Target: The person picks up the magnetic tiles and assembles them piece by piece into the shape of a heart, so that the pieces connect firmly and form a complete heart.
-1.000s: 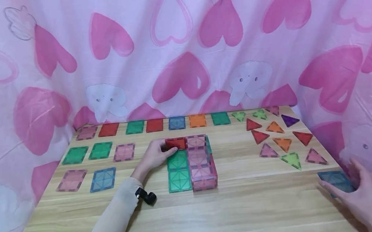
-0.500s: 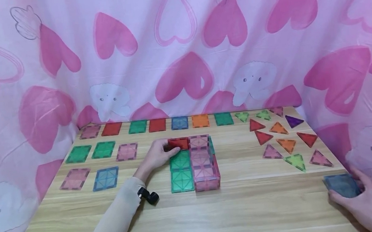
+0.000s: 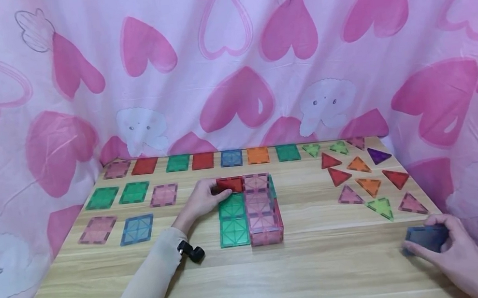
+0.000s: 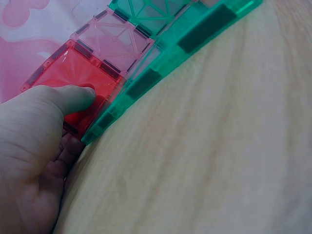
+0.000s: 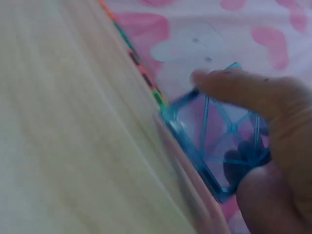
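My left hand (image 3: 204,197) pinches an upright red square magnetic tile (image 3: 231,184), thumb on its front face and fingers behind. In the left wrist view the red tile (image 4: 73,73) stands at the end of flat green tiles (image 4: 144,83). Beside it rises a block of pink tiles (image 3: 261,207), with red and green ones on its right side. Far to the right, my right hand (image 3: 456,245) holds a blue square magnetic tile (image 3: 425,237) by its edges, tilted up from the table. In the right wrist view, thumb and fingers clasp this blue tile (image 5: 229,129).
Loose square tiles lie at the left, including a blue one (image 3: 136,229), and along the back, including an orange one (image 3: 258,155). Several triangle tiles, such as a lime one (image 3: 380,208), lie at the back right. A pink heart-printed curtain (image 3: 231,72) surrounds the wooden table (image 3: 322,276).
My right hand has tipped the blue tile up from lying nearly flat and shifted it slightly left. My left hand stays on the red tile. The view has shifted a little.
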### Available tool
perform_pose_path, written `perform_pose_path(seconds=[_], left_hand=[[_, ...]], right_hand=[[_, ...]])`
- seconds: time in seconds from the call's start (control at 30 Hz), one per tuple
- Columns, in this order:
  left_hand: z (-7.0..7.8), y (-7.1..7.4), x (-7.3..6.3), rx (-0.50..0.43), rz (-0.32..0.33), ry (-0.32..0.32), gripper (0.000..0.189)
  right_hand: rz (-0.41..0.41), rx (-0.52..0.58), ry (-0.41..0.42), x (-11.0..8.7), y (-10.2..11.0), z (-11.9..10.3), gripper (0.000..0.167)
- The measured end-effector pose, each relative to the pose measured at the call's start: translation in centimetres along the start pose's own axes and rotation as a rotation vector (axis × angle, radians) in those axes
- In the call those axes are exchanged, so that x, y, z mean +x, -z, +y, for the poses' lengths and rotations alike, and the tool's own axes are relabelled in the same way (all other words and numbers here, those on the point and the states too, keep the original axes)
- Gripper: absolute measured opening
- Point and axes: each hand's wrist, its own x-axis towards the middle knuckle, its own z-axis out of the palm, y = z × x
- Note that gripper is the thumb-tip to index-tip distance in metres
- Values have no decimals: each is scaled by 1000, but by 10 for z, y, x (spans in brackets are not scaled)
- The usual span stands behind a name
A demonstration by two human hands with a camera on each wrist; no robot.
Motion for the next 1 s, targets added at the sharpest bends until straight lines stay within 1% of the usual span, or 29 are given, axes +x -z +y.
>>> perform_pose_path(seconds=[0.07,0.13,0.2,0.27,0.3,0.33,0.37,0.43,0.47,0.5,0.57,0.63,0.73,0.77,0.8,0.87,1.0], left_hand=[[0,1,-1,-3,-2,0,19],[0,1,-2,-4,0,-2,19],[0,2,-3,-1,4,-5,18],[-1,2,-3,2,7,-8,18],[-1,2,-3,2,9,-12,18],[0,2,-3,3,11,-16,18],[0,2,-3,5,12,-18,19],[0,1,-2,10,11,-19,19],[0,0,-1,12,10,-18,19],[0,-1,-1,14,8,-21,20],[-1,-1,0,16,4,-18,19],[-1,-1,0,10,3,-19,19],[0,-1,0,-6,4,-16,17],[0,-1,0,-9,4,-15,17],[0,-1,0,-12,3,-14,17],[1,-1,0,-12,1,-15,18],[2,-1,0,-9,-1,-13,19]], right_hand=[[-23,103,58,3,-6,-9,54],[-70,279,129,8,-13,-19,45],[-140,456,180,12,-21,-32,40],[-238,578,186,15,-28,-46,34],[-287,605,170,15,-32,-55,29],[-332,590,146,14,-37,-64,25],[-376,566,142,14,-42,-73,22],[-452,521,153,12,-53,-87,20],[-486,511,174,12,-59,-92,19],[-515,514,193,12,-66,-97,19],[-581,572,249,12,-80,-102,20],[-635,609,268,12,-93,-107,20],[-683,634,291,11,-110,-118,21],[-689,634,311,10,-115,-122,20],[-695,636,313,9,-120,-126,21],[-714,652,348,7,-129,-134,21],[-745,690,389,-1,-146,-146,23]])
